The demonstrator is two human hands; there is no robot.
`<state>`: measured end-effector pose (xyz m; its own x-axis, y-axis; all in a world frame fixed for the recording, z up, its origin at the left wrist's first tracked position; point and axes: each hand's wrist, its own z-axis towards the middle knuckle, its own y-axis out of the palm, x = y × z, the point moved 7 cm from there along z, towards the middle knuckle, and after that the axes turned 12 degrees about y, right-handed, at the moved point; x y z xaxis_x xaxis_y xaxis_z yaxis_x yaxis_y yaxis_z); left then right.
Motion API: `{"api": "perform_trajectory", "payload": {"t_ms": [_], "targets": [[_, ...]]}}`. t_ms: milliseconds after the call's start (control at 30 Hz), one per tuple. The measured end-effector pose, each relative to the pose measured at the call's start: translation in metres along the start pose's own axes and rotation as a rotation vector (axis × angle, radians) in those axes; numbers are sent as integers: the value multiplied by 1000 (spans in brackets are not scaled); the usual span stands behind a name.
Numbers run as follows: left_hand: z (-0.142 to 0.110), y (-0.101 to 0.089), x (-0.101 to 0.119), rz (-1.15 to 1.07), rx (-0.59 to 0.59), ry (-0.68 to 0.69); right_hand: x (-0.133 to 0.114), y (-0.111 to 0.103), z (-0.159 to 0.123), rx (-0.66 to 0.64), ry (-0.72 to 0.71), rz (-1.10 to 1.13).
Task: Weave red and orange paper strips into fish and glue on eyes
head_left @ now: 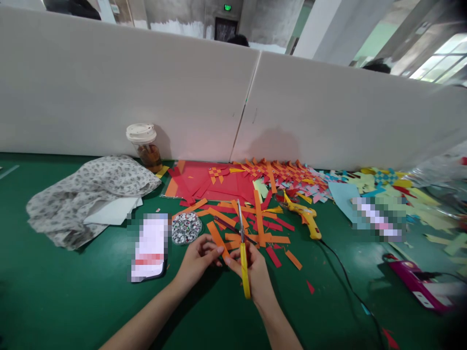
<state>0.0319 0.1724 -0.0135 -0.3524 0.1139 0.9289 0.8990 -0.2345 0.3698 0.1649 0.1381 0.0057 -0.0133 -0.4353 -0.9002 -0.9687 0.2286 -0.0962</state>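
Left hand (202,255) and right hand (254,266) pinch an orange strip (216,237); the right also grips scissors (245,277). Woven pieces (288,173) lie piled behind; loose strips (259,218) lie unwoven.

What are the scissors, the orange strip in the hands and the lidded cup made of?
Scissors: probably steel blades, grey and shiny, with smooth yellow handles that look like plastic.
Orange strip: seems paper or thin card, matt, flat and straight-edged.
Cup: likely clear plastic, since the brown drink shows through, though glass is possible; its white lid looks like plastic too.
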Motion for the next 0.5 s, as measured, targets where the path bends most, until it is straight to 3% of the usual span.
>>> {"api": "perform_trajectory", "payload": {"t_ms": [333, 500], "targets": [[1, -3, 5, 63, 6, 2, 3, 0, -2, 43, -24, -30], [0, -8, 7, 42, 45, -34, -11, -19, -19, 164, -202, -480]]}}
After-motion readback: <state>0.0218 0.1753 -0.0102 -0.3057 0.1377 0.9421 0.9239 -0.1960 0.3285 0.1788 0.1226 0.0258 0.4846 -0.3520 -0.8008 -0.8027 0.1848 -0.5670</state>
